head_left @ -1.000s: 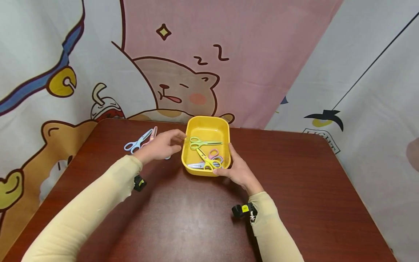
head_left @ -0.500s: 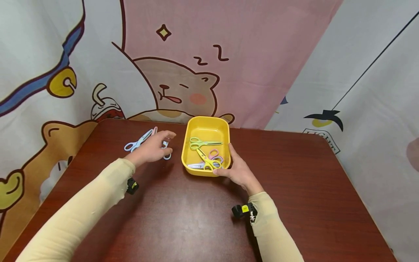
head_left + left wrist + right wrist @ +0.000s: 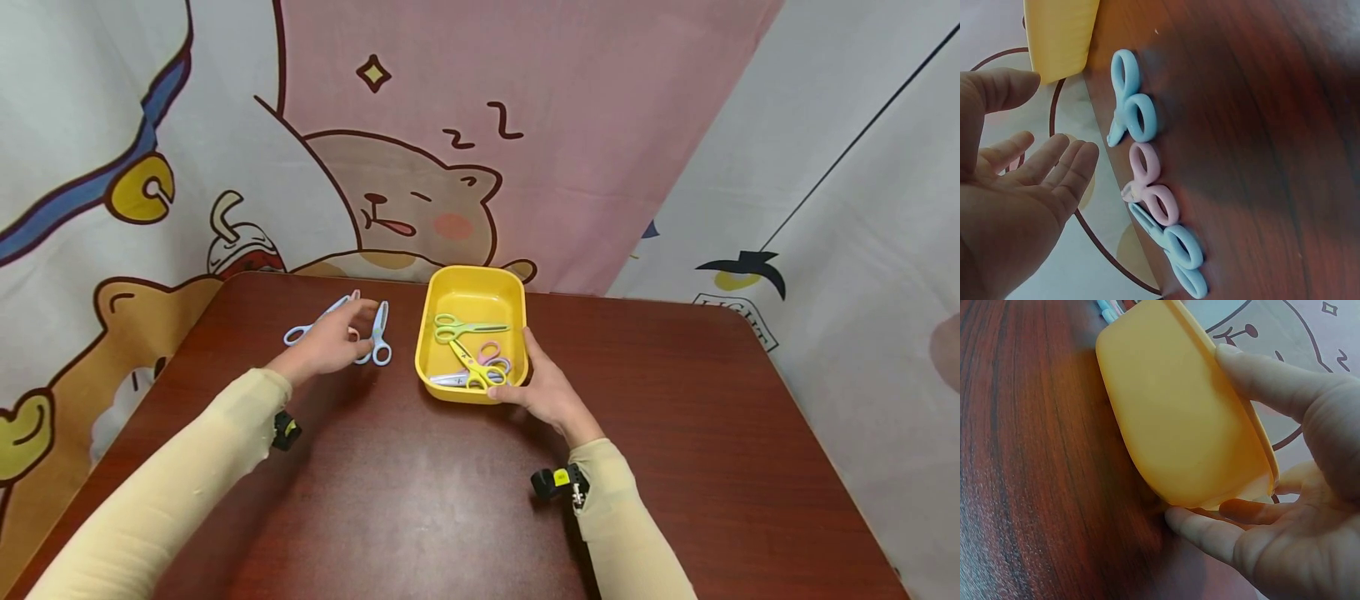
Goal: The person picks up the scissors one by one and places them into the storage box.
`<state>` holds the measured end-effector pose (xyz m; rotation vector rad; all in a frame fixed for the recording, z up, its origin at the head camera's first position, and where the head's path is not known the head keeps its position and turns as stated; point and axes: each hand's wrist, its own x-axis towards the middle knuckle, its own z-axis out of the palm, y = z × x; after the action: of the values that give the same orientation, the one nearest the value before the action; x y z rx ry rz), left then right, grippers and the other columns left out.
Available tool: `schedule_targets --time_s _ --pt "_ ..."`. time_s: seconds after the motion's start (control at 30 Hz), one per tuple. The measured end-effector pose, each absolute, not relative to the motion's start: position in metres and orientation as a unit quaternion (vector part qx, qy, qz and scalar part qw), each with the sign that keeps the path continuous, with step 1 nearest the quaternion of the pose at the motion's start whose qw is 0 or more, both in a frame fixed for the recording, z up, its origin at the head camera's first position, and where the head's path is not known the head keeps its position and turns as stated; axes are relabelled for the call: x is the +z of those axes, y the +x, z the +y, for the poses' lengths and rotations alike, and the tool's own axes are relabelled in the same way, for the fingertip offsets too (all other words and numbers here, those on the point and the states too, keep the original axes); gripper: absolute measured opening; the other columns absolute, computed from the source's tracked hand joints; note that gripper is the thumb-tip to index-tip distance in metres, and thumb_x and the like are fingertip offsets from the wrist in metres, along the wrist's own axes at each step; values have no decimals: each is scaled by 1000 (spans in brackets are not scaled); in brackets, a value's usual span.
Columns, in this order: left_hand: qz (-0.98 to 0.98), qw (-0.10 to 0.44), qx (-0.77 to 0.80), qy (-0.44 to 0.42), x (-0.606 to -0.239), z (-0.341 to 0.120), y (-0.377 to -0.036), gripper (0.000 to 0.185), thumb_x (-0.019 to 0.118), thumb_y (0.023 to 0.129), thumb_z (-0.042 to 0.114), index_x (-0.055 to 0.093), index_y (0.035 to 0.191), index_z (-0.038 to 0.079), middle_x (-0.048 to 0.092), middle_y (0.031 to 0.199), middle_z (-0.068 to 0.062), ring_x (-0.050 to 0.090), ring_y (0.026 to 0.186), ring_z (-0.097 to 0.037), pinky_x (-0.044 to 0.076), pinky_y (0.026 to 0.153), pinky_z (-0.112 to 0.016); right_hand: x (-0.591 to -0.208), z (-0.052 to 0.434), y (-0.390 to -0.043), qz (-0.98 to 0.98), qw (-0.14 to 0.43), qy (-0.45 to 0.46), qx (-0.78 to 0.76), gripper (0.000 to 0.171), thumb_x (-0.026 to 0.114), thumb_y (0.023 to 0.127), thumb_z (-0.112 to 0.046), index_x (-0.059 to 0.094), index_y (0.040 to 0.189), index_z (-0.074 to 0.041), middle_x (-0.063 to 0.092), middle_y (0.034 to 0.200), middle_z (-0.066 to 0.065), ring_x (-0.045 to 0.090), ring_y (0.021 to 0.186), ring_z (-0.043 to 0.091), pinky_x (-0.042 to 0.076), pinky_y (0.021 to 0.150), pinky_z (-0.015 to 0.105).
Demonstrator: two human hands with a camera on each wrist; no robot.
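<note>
My left hand (image 3: 324, 342) hovers above scissors on the table, its fingers loosely bent with nothing between them. In the left wrist view three pairs lie in a row: light-blue scissors (image 3: 1120, 113), pink scissors (image 3: 1140, 187) and another light-blue pair (image 3: 1168, 240). In the head view that hand partly covers them. My right hand (image 3: 551, 389) grips the near right corner of a yellow plastic bin (image 3: 474, 287), thumb at the rim and fingers along the outside wall. Inside the bin lie green scissors (image 3: 472, 328), yellow scissors (image 3: 469, 362) and other scissors with pink and lilac handles.
The dark wooden table (image 3: 442, 500) ends just behind the bin. A printed cloth (image 3: 585, 150) with cartoon animals hangs along its back and sides. Each wrist carries a small black camera (image 3: 551, 483).
My left hand has moved left, away from the bin and over the scissors, uncovering the right-hand light-blue pair. The right hand and the bin have stayed in place.
</note>
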<state>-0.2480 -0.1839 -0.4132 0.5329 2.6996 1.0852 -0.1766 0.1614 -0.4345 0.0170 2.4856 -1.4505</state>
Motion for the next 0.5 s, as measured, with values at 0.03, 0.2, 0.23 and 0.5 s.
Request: schedule_targets --time_s 0.03,0.2,0.23,0.5 --pt "909 91 367 178 -414 -185 -248 62 64 95 3 40 152 -6 54 143 -30 54 129 -45 48 104 -57 -435 162 -177 856 131 5 -500 125 92 78 -24 4 168 -17 14 173 9 22 155 29 20 125 53" --pt "917 93 351 163 -416 -194 -249 70 64 93 5 34 155 -5 52 146 -30 55 127 -45 47 104 -57 -435 161 -177 855 132 5 -502 126 92 78 -24 4 168 -18 15 173 9 23 155 29 21 125 53" --pt "919 92 348 160 -416 -195 -250 71 65 93 5 34 156 -4 52 146 -30 55 126 -45 48 102 -56 -435 161 -177 854 132 5 -503 126 92 78 -24 4 168 -18 15 173 9 23 155 29 21 125 53" --pt "929 84 331 142 -420 -208 -249 75 68 94 8 30 157 -6 52 144 -32 58 121 -44 48 98 -56 -435 162 -177 854 131 -1 -503 126 92 78 -23 4 168 -17 16 172 10 25 154 30 22 125 53"
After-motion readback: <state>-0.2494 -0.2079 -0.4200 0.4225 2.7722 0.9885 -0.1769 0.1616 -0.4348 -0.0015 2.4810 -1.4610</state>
